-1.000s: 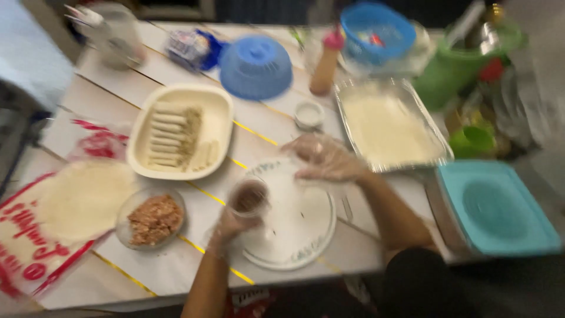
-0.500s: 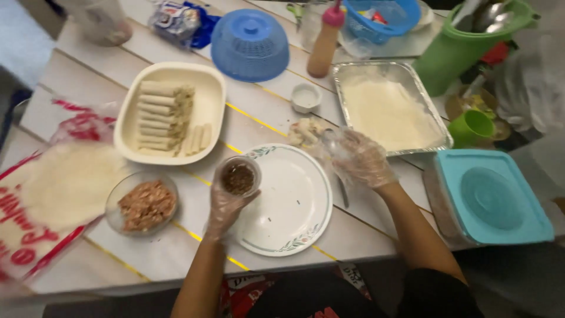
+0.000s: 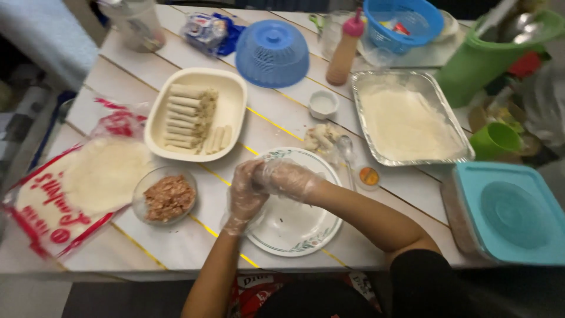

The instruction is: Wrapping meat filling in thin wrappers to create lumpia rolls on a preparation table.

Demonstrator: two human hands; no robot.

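Observation:
Both my hands wear clear plastic gloves and meet above the left side of a white plate (image 3: 297,232) with a green-patterned rim. My left hand (image 3: 243,199) is curled with its fingers up. The fingers of my right hand (image 3: 289,179) lie against it from the right. Whatever is between them is hidden by the gloves. A glass bowl of minced brown filling (image 3: 169,197) stands just left of my left hand. Beyond it is a cream oval dish (image 3: 226,97) holding several rolled wraps.
A stack of round wrappers (image 3: 103,174) lies on its red-printed bag at the left. A foil tray of pale batter (image 3: 406,121), a spoon (image 3: 347,150), a small orange lid (image 3: 369,175) and a teal-lidded box (image 3: 509,215) are to the right. A blue colander (image 3: 272,53) and a squeeze bottle (image 3: 344,50) stand at the back.
My left hand held a small jar of brown stuff over the plate's edge. My right hand has swung in from the foil tray to meet it, and the jar is now out of sight.

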